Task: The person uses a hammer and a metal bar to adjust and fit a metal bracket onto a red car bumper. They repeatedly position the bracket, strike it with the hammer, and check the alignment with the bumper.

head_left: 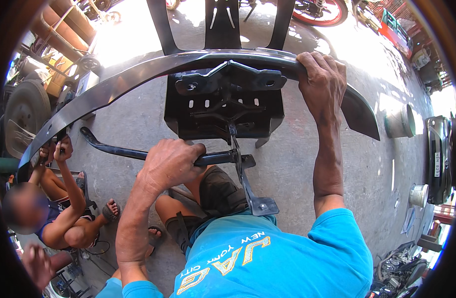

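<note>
My right hand (323, 84) is closed round the right part of a long, curved, glossy black strip (133, 79). It arcs across the view to the far left. My left hand (169, 166) is wrapped around a black metal tube (116, 149) with a bent left end. The tube's right end meets a black metal bracket (233, 136) with a flat foot (263, 206) near my shirt. A bracket plate with holes (233, 79) sits below the strip's middle. Behind these parts is a black plastic chair (223, 35) with slots.
A crouching person (64, 208) at the left has raised hands (63, 149) by the strip's left end. Another hand (36, 265) shows blurred at lower left. Buckets (400, 120), a car bumper (439, 159) and engine parts (399, 268) stand on the right; a tyre (27, 119) is left.
</note>
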A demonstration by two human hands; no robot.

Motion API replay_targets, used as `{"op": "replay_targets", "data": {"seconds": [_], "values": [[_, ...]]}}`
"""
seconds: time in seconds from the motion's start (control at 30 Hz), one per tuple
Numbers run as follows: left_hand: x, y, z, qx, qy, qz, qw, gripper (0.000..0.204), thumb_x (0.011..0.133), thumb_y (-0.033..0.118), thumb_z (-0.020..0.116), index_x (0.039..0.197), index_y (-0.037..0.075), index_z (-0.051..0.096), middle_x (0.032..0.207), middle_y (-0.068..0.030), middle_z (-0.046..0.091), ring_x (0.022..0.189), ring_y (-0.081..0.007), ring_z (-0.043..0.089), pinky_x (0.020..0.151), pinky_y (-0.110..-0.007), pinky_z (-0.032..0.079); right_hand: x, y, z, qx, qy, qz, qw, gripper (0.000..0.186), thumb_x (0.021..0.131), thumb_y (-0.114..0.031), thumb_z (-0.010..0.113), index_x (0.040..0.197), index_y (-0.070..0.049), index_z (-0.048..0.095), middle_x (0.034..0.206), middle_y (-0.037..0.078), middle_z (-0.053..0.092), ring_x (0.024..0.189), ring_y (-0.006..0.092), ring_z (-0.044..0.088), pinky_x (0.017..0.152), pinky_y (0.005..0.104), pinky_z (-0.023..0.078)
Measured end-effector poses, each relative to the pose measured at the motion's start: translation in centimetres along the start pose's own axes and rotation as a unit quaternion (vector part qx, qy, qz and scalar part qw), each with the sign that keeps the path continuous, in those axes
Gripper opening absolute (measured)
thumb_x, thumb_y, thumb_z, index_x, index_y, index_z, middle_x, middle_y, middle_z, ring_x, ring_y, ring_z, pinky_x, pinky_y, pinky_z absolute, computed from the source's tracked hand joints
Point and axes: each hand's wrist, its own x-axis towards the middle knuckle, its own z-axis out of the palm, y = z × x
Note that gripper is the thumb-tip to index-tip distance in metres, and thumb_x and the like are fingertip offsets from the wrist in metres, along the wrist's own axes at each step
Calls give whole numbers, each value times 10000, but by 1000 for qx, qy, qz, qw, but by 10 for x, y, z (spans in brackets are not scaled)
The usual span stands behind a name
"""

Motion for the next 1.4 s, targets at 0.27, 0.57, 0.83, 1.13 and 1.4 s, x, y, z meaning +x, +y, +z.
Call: {"op": "replay_targets", "data": {"seconds": [0.27,0.57,0.83,1.13,1.4], "values": [[0,1,2,-4,4,3,1000,262,743,262,765,960,116,757,711,-151,692,726,-370,695,671,-481,549,0,-2,-3,-1,-9,8,1000,184,835,-132,774,1012,-150,724,953,2,737,932,198,663,899,397,428],[1,1,2,4,-10,7,1000,257,758,248,727,983,124,738,702,-162,681,730,-384,691,659,-499,538,-1,-2,-4,5,-3,12,1000,185,824,-114,766,999,-141,712,961,4,731,946,207,664,914,397,434],[0,5,-8,-7,-68,-13,998,245,819,263,697,1003,111,751,837,-172,736,834,-385,723,746,-484,586,0,-5,-8,8,-11,19,1000,207,811,-57,749,996,-139,703,973,11,726,980,227,666,909,404,450],[-1,0,1,-29,-33,12,999,224,814,276,693,954,106,734,787,-159,729,784,-380,723,692,-468,581,-1,-7,-7,-2,-53,40,998,269,809,-21,738,1048,-140,713,1002,20,729,1024,223,664,927,404,448],[-15,10,1,-50,-45,-22,998,249,805,239,666,1003,110,745,848,-173,736,848,-388,721,752,-492,586,-2,-8,-9,22,-28,22,999,235,798,-29,736,1007,-126,693,966,18,703,994,229,655,917,408,440]]}}
